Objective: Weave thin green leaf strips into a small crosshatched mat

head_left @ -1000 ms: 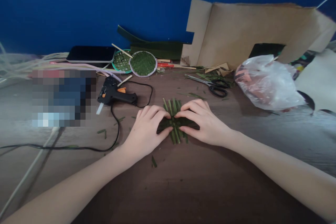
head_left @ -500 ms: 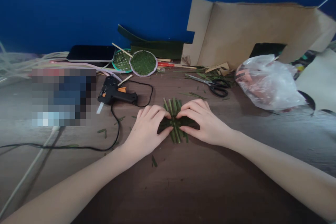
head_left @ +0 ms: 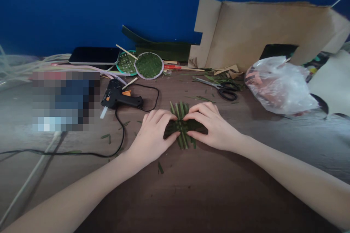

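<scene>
Green leaf strips (head_left: 183,139) lie crossed and interlaced in a small woven piece on the table, between my two hands. My left hand (head_left: 153,134) curves over its left side, with thumb and index fingertips pressed to the strips near the middle. From the right, my right hand (head_left: 212,126) mirrors that grip, its thumb and index finger also on the weave. Several strip ends stick out above and below the fingertips. Part of the crosswise strips sits in shadow under my palms.
A black glue gun (head_left: 120,96) with its cord lies left, scissors (head_left: 222,88) behind right. Farther back are round woven leaf pieces (head_left: 149,66), a phone (head_left: 94,55), cardboard (head_left: 254,25) and a plastic bag (head_left: 284,87). Leaf scraps (head_left: 160,168) litter the brown table (head_left: 175,204).
</scene>
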A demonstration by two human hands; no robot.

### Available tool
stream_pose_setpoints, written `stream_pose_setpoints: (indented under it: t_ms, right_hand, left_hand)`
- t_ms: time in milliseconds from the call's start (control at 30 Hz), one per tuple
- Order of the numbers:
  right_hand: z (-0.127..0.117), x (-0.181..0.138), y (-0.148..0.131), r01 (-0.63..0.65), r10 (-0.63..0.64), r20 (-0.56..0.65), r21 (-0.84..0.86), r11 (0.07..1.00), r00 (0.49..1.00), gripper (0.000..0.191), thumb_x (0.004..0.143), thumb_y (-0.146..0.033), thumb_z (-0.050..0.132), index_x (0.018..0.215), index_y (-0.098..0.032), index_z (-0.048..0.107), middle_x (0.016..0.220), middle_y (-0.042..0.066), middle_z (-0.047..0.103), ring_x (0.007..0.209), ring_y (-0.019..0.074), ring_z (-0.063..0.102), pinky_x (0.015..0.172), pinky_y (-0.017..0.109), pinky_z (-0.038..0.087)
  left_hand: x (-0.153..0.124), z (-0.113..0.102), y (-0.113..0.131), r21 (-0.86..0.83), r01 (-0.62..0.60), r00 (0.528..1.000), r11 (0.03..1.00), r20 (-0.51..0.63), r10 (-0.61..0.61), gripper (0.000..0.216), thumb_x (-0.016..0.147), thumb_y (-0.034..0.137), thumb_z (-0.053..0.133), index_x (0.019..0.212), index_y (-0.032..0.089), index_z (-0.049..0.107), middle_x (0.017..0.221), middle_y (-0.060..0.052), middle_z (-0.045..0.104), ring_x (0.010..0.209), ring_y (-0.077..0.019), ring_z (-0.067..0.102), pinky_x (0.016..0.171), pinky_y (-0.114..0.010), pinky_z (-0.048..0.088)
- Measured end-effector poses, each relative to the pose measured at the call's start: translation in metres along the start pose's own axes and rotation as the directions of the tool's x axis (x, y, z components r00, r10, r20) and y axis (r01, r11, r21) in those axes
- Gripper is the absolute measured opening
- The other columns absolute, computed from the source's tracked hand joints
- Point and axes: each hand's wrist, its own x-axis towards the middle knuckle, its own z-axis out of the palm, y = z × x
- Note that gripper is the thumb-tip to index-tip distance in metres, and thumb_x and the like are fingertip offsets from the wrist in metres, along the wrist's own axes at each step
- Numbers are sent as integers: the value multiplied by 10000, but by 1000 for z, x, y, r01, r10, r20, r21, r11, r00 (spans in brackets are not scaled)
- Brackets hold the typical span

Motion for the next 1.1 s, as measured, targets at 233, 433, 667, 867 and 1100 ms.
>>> stream_pose_setpoints:
  t_ms: [233,433,667,867,1100]
  right_hand:
    - [-1,0,0,3,-4,18,15,1000,1000,244,833,-315,523,1042,-203,582,1029,99,561,1013,247,439,850,414,353]
    - [-1,1,0,10,-11,36,14,1000,999,287,838,-313,517,1096,-201,576,1046,100,560,1027,243,431,866,408,350]
    - [-2,1,1,19,-19,41,2,1000,999,261,835,-306,530,1065,-203,602,1043,91,556,1025,232,423,882,394,343]
    - [-1,1,1,10,-11,42,10,1000,999,277,834,-311,526,1078,-192,579,1053,96,560,1026,236,429,871,403,352]
    - [-2,2,-1,-30,29,24,18,999,999,302,811,-304,537,1090,-190,559,1058,114,559,1027,261,440,858,438,370]
  left_hand:
    - [0,-1,0,-3,-13,1000,1000,-5,13,221,790,214,585,996,188,510,1021,-53,573,992,-221,507,856,-384,382]
    - [0,0,0,-16,-3,1000,1000,4,3,222,785,214,591,987,175,509,1017,-57,572,1001,-224,503,853,-380,378]
    - [0,1,0,-39,26,1000,999,-5,-26,228,768,213,617,949,181,482,984,-48,572,979,-216,509,843,-376,383]
    - [0,1,0,-57,33,999,998,2,-33,226,770,216,613,948,181,478,988,-49,569,987,-218,506,852,-388,387]
    - [-1,2,-1,-124,14,998,992,-52,-20,249,774,203,594,991,190,472,1035,-70,515,1033,-218,490,887,-408,419]
